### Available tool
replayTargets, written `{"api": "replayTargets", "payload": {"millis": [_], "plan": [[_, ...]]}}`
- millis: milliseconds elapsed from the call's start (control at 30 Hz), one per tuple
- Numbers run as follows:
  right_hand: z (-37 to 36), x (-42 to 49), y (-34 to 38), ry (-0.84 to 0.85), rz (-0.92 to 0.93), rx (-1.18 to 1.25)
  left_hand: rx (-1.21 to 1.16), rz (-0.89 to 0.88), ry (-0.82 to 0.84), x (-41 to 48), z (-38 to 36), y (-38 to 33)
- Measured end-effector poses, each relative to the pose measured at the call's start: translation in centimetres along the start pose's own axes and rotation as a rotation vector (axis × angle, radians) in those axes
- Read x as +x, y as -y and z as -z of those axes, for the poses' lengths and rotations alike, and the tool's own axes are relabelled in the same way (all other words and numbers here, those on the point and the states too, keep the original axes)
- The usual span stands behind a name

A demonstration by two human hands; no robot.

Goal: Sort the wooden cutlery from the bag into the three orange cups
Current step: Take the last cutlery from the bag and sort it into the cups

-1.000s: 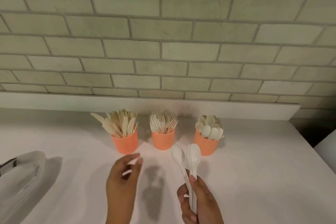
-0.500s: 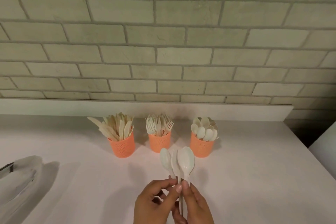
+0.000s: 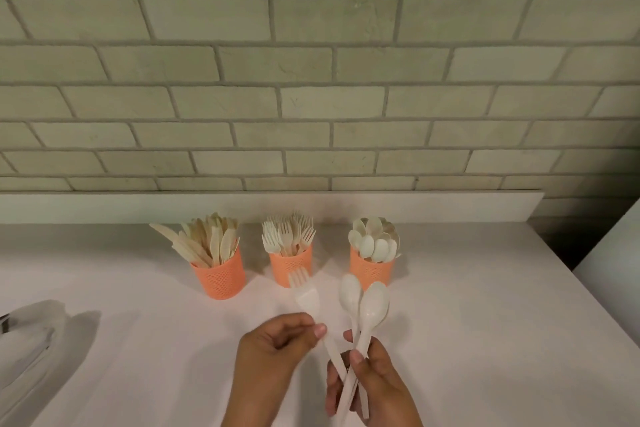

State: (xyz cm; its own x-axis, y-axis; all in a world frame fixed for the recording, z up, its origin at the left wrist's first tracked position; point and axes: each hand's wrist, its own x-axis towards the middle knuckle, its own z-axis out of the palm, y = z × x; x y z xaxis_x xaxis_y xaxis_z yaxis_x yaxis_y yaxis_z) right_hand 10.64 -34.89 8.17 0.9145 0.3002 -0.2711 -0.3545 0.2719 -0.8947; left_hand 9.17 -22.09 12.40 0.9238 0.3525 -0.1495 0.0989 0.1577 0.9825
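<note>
Three orange cups were lined up toward the back of the white counter. The left cup was filled with knives, the middle cup with forks and the right cup with spoons. In front of the middle cup, a single fork was pinched by the left hand, tines up. Two loose spoons were gripped by their handles in the right hand, bowls up. A clear bag was seen at the far left edge.

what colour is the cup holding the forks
The cup is orange with a dotted mesh pattern; head view.
</note>
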Motion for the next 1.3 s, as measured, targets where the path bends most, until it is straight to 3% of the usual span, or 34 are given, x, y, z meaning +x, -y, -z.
{"api": "replayTargets", "payload": {"millis": [33,200,367,667,833,933,1133,1300], "plan": [[0.9,-0.1,0.2,-0.01,-0.009,0.114,-0.007,-0.029,-0.031,0.6,0.2,-0.8],[3.6,0.4,-0.3,0.008,-0.061,0.089,0.024,-0.243,-0.18,5.5,1.9,-5.2],[4.6,0.3,-0.1,-0.059,0.012,-0.108,0.151,-0.267,-0.262,12.4,1.5,-4.7],[5.3,1.1,-0.5,-0.012,0.033,-0.099,0.75,-0.246,-0.304,15.6,-1.3,1.6],[5.1,0.2,-0.2,-0.034,0.025,-0.104,1.033,-0.346,-0.283,16.0,-1.2,3.3],[4.5,0.5,0.6,-0.085,0.004,-0.08,0.983,-0.376,-0.279,15.7,-0.6,3.7],[4.1,-0.5,1.2,-0.034,0.08,-0.086,0.738,-0.42,-0.256,11.3,0.9,2.9],[3.8,-1.0,1.0,-0.097,0.09,-0.193,0.634,-0.367,-0.296,6.9,2.2,2.4]]}}
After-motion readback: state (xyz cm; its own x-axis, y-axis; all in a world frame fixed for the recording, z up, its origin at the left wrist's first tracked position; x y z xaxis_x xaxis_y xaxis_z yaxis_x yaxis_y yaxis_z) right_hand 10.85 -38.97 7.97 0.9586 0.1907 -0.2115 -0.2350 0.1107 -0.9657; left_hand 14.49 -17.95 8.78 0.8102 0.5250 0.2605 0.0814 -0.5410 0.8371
